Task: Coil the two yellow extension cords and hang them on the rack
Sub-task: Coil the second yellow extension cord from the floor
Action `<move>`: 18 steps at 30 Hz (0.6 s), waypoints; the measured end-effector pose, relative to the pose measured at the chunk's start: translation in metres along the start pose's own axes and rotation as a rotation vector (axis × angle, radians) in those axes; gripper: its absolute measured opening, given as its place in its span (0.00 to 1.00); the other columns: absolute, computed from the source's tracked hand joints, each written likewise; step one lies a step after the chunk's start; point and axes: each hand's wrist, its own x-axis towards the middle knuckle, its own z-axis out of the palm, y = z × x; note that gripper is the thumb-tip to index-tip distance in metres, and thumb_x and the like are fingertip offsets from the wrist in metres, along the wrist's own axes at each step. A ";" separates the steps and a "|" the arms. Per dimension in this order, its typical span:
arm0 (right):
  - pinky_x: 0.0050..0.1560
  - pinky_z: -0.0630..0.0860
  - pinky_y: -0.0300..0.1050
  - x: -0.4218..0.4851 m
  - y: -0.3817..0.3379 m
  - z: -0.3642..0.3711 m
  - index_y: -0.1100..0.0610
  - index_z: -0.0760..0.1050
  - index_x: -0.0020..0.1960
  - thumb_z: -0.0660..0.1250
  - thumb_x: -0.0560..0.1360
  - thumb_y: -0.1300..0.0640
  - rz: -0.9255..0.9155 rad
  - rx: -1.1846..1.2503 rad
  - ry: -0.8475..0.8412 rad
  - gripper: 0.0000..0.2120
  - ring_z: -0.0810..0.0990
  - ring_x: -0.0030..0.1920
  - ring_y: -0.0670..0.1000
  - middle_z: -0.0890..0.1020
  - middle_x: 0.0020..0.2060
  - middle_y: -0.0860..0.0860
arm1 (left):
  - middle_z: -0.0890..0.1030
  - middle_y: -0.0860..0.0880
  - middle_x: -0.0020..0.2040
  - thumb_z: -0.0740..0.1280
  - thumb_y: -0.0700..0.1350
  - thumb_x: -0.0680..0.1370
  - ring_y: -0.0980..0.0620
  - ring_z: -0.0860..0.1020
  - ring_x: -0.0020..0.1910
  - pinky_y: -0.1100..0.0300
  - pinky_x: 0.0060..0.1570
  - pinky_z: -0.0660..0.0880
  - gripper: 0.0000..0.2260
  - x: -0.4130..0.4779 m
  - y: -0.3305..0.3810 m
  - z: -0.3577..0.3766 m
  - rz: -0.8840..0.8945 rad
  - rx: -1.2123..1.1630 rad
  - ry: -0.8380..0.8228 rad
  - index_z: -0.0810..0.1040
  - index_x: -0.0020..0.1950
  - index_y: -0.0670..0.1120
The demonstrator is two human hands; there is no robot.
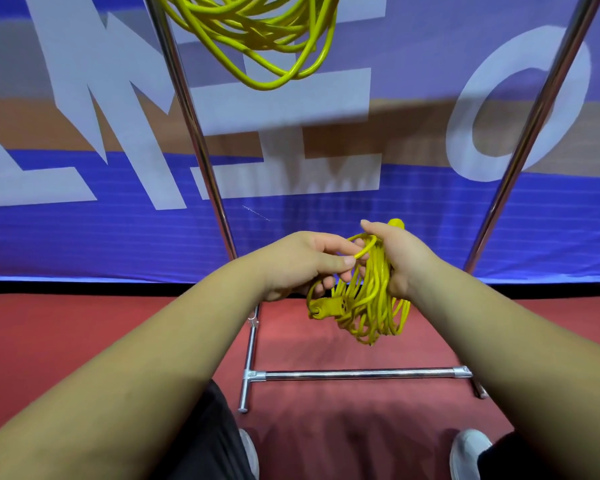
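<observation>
Head view, reading from the left: the rack [195,133] stands on red floor [84,327] in front of a blue banner [84,230]. One coiled cord [257,36] already hangs from near the rack's top, its loops drooping between the uprights. Lower down, the left hand [302,265] pinches a single loop of the second cord [371,306] between thumb and fingers. This bundle hangs in the air, well below the hung coil. Its socket end [326,309] dangles free just under the left hand. The right hand [404,261] is wrapped around the top of the bundle.

The coil looks loose and uneven. If the pinched loop slips before it is secured, the turns could spill. The dangling socket might also snag on an upright while lifting, or knock the hung coil.
</observation>
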 end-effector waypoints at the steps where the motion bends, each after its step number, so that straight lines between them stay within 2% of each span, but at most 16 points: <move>1: 0.35 0.78 0.46 0.000 -0.002 0.000 0.56 0.77 0.42 0.71 0.81 0.48 -0.008 0.015 0.001 0.15 0.81 0.28 0.50 0.80 0.30 0.49 | 0.79 0.48 0.42 0.66 0.42 0.84 0.56 0.72 0.31 0.64 0.30 0.70 0.10 -0.001 0.000 0.000 -0.006 0.009 -0.006 0.82 0.64 0.47; 4: 0.27 0.78 0.41 -0.003 -0.009 -0.002 0.56 0.76 0.38 0.70 0.82 0.53 -0.022 0.044 -0.023 0.15 0.78 0.24 0.47 0.79 0.27 0.48 | 0.78 0.47 0.39 0.66 0.42 0.84 0.57 0.69 0.26 0.65 0.25 0.65 0.08 -0.002 0.002 -0.003 -0.080 0.029 0.012 0.81 0.62 0.46; 6: 0.25 0.76 0.38 -0.006 -0.013 -0.001 0.55 0.76 0.38 0.70 0.82 0.52 -0.027 0.018 -0.046 0.15 0.78 0.24 0.45 0.79 0.27 0.48 | 0.78 0.48 0.34 0.64 0.46 0.85 0.58 0.67 0.23 0.67 0.22 0.63 0.09 -0.002 0.003 -0.007 -0.244 0.109 0.045 0.80 0.59 0.43; 7: 0.25 0.76 0.37 -0.008 -0.014 -0.001 0.55 0.76 0.38 0.69 0.82 0.52 -0.035 0.014 -0.053 0.15 0.79 0.24 0.45 0.79 0.28 0.48 | 0.79 0.47 0.33 0.63 0.51 0.86 0.57 0.68 0.22 0.67 0.21 0.64 0.13 -0.002 0.001 -0.009 -0.321 0.196 0.041 0.79 0.56 0.41; 9: 0.26 0.76 0.37 -0.011 -0.017 0.002 0.56 0.77 0.38 0.68 0.81 0.54 -0.068 0.041 -0.062 0.14 0.80 0.25 0.46 0.79 0.28 0.48 | 0.82 0.44 0.33 0.59 0.60 0.85 0.52 0.77 0.24 0.64 0.24 0.73 0.23 -0.002 -0.004 -0.009 -0.421 0.314 -0.027 0.76 0.52 0.40; 11: 0.28 0.78 0.38 -0.016 -0.019 0.004 0.57 0.78 0.41 0.68 0.81 0.56 -0.105 0.095 -0.075 0.10 0.82 0.28 0.47 0.80 0.29 0.48 | 0.84 0.42 0.38 0.56 0.62 0.85 0.48 0.83 0.34 0.60 0.34 0.79 0.24 -0.001 -0.014 -0.009 -0.464 0.358 -0.165 0.74 0.50 0.42; 12: 0.29 0.80 0.40 -0.018 -0.020 0.005 0.57 0.79 0.43 0.68 0.81 0.58 -0.120 0.126 -0.086 0.09 0.83 0.29 0.48 0.80 0.30 0.49 | 0.85 0.43 0.41 0.57 0.61 0.85 0.48 0.84 0.39 0.57 0.42 0.80 0.22 0.000 -0.022 -0.011 -0.480 0.415 -0.262 0.76 0.50 0.43; 13: 0.30 0.81 0.41 -0.019 -0.021 0.006 0.57 0.78 0.43 0.67 0.81 0.59 -0.132 0.160 -0.098 0.08 0.83 0.30 0.48 0.80 0.30 0.49 | 0.86 0.45 0.44 0.60 0.60 0.85 0.49 0.83 0.44 0.53 0.52 0.79 0.19 0.002 -0.031 -0.015 -0.495 0.510 -0.377 0.78 0.51 0.45; 14: 0.32 0.83 0.42 -0.021 -0.022 0.005 0.58 0.78 0.43 0.67 0.82 0.60 -0.142 0.194 -0.109 0.09 0.83 0.30 0.48 0.79 0.29 0.49 | 0.88 0.48 0.46 0.64 0.59 0.82 0.51 0.83 0.49 0.47 0.64 0.75 0.16 0.003 -0.040 -0.017 -0.512 0.616 -0.492 0.81 0.51 0.48; 15: 0.34 0.84 0.43 -0.022 -0.024 0.005 0.58 0.78 0.42 0.66 0.82 0.60 -0.146 0.220 -0.116 0.10 0.83 0.30 0.48 0.79 0.29 0.50 | 0.88 0.51 0.48 0.67 0.57 0.79 0.53 0.83 0.52 0.42 0.71 0.69 0.12 0.005 -0.050 -0.020 -0.533 0.697 -0.575 0.83 0.50 0.51; 16: 0.35 0.84 0.44 -0.023 -0.026 0.004 0.59 0.78 0.42 0.66 0.82 0.61 -0.147 0.237 -0.122 0.10 0.83 0.30 0.48 0.80 0.29 0.50 | 0.88 0.52 0.48 0.68 0.54 0.76 0.55 0.82 0.53 0.39 0.74 0.65 0.08 0.008 -0.058 -0.023 -0.546 0.731 -0.615 0.84 0.48 0.53; 18: 0.35 0.84 0.45 -0.027 -0.030 0.003 0.59 0.79 0.43 0.66 0.82 0.61 -0.144 0.241 -0.139 0.09 0.84 0.30 0.48 0.82 0.31 0.50 | 0.87 0.54 0.50 0.69 0.48 0.75 0.60 0.81 0.52 0.42 0.75 0.64 0.07 0.013 -0.070 -0.024 -0.527 0.737 -0.601 0.84 0.50 0.54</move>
